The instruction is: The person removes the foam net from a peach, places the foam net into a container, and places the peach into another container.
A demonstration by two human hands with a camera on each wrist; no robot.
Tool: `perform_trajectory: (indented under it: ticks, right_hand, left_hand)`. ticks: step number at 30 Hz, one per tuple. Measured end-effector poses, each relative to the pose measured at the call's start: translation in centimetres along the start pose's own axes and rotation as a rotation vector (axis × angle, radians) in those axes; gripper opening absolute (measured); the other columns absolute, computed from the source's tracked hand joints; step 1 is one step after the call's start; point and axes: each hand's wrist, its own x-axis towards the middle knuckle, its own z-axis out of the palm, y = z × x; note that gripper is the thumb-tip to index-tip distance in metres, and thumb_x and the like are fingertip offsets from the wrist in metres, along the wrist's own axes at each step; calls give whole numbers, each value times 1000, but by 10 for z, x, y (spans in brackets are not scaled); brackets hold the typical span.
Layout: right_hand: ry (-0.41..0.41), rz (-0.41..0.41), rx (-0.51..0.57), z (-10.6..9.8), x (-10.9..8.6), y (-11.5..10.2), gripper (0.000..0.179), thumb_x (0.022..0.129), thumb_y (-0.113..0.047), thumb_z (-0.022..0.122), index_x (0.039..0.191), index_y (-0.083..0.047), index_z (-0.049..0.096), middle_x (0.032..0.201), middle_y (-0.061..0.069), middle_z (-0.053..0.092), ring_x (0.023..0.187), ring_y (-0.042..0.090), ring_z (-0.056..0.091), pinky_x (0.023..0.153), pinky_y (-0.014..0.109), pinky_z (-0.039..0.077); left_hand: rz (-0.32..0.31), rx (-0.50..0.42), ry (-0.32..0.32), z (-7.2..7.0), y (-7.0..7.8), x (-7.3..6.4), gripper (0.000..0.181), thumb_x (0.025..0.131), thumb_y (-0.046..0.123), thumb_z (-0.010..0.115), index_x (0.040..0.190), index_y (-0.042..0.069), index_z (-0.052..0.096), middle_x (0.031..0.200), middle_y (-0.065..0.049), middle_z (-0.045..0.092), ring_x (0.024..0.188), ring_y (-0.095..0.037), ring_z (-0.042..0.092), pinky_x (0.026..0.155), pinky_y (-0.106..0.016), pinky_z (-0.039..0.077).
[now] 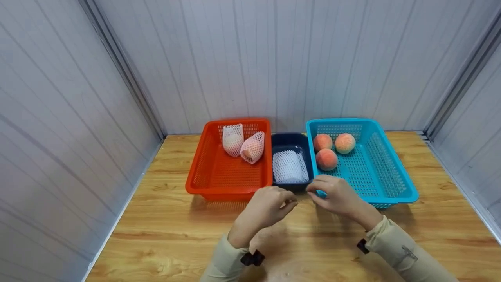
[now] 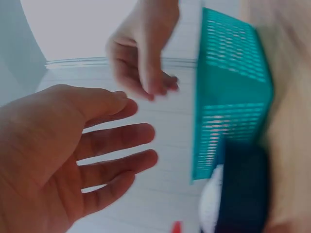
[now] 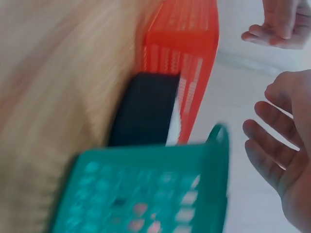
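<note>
My left hand (image 1: 268, 207) hovers in front of the red basket's near right corner, fingers loosely bent and holding nothing. Facing it, my right hand (image 1: 334, 196) is at the near left corner of the blue basket, its fingers relaxed and free of any object. White foam fruit nets (image 1: 289, 166) lie in the dark blue bin (image 1: 291, 138) just beyond both hands. Two peaches in foam nets, one white (image 1: 233, 141) and one pinkish (image 1: 253, 148), rest in the red basket (image 1: 229, 190). Three bare peaches (image 1: 326, 159) sit in the blue basket (image 1: 385, 168).
All three containers stand side by side on a wood-grain table (image 1: 156, 235), with the dark bin between the baskets. Pale panel walls (image 1: 250, 62) rise behind and on both sides. The baskets' rims stand higher than the bin.
</note>
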Motion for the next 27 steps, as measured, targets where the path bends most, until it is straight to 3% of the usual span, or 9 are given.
perform_trajectory:
  ticks: [5,11,19,27]
  right_hand:
    - [-56,-18,-18,15,35,-7,13,82,-14,76,95,-12,73,93,-2,68,86,12,63,75,32,55]
    - [-197,24,27,41,63,-6,24,91,-23,70,112,-12,73,110,2,69,99,17,65,87,37,52]
    - [-266,-31,50,76,70,0,27,93,-17,67,118,-10,71,120,8,66,107,22,64,90,39,51]
    - [-243,-51,113,86,69,0,23,94,-17,65,115,-11,72,117,8,67,106,20,64,91,37,50]
  left_hand:
    - [-59,-23,-23,-20,4,-12,12,91,28,69,84,19,74,71,12,64,65,-6,57,59,-21,47]
    - [-69,-13,-33,-25,5,-18,12,91,28,69,85,19,73,72,12,63,68,-8,58,63,-23,48]
    - [-108,-6,-42,-22,-6,-25,11,91,27,69,86,17,72,72,8,62,66,-10,58,62,-25,48]
    - [-169,-27,-38,-31,-14,-27,11,92,26,68,92,16,73,76,4,65,68,-11,58,63,-26,49]
